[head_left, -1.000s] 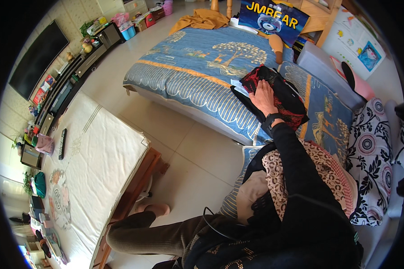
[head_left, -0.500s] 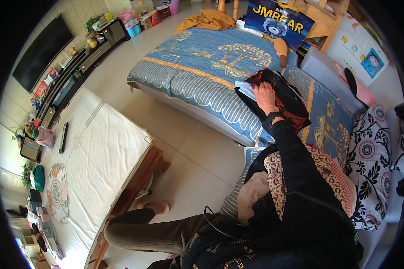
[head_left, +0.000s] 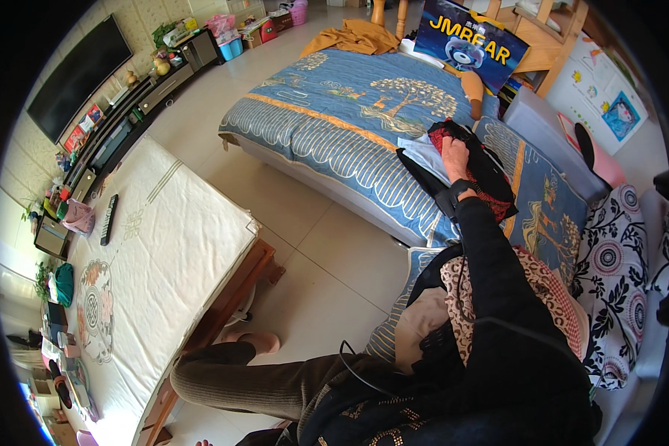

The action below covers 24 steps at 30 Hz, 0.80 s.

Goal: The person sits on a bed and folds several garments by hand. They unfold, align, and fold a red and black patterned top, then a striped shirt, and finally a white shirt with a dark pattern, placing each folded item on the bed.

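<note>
My right hand (head_left: 456, 157) reaches onto the bed with fingers curled into a black garment with red patterned parts (head_left: 489, 178). A dark band circles that wrist. Beside the hand, on its left, pale blue-white cloth (head_left: 422, 154) shows among the dark folds, with a black piece (head_left: 424, 177) hanging toward the bed's near edge. The pile rests on a blue quilt (head_left: 334, 104) with tree and deer designs. My left hand cannot be made out; only small skin-coloured tips show at the lower edge, fingers or toes.
Nearer me on the bed lie a leopard-print cloth (head_left: 457, 297) and a black-and-white patterned cushion (head_left: 609, 267). A cloth-covered table (head_left: 163, 238) with a remote control (head_left: 109, 219) stands to the left. A dark cable (head_left: 360, 375) crosses my lap. A brown massager-like object (head_left: 472, 93) lies farther back.
My right hand's fingers have gone from spread flat to curled on the garment. More of the pale cloth shows beside it. The whole view has shifted slightly.
</note>
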Tool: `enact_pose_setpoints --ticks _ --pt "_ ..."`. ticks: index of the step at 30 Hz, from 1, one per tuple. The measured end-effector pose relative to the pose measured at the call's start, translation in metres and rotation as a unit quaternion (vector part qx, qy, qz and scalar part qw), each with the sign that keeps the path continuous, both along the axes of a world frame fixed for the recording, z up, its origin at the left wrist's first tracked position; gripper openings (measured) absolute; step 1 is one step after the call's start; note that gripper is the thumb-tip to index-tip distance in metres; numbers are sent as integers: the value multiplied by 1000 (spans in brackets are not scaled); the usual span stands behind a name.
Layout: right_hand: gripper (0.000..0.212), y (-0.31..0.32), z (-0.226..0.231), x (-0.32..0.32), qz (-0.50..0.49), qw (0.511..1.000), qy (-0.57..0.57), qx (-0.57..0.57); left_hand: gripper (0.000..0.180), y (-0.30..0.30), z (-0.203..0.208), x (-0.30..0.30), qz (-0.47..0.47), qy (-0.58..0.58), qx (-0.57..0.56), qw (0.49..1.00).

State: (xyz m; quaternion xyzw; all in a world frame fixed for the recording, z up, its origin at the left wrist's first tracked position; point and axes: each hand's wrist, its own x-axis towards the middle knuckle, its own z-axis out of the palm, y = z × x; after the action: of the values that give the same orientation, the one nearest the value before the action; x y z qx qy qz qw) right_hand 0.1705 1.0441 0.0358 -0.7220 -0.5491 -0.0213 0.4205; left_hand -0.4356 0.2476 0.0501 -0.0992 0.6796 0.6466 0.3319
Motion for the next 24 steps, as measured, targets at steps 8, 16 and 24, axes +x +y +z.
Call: enact_pose_setpoints --ticks 8,16,24 --pt "35 21 -14 -34 8 994 -55 93 49 -1 0 -4 -2 -6 -2 1000" --pt "66 1 -5 -33 161 930 -268 -194 49 10 10 7 2 15 -43 999" --pt "70 -33 -1 30 -13 934 -268 -237 45 1 -5 -11 -10 33 36 999"
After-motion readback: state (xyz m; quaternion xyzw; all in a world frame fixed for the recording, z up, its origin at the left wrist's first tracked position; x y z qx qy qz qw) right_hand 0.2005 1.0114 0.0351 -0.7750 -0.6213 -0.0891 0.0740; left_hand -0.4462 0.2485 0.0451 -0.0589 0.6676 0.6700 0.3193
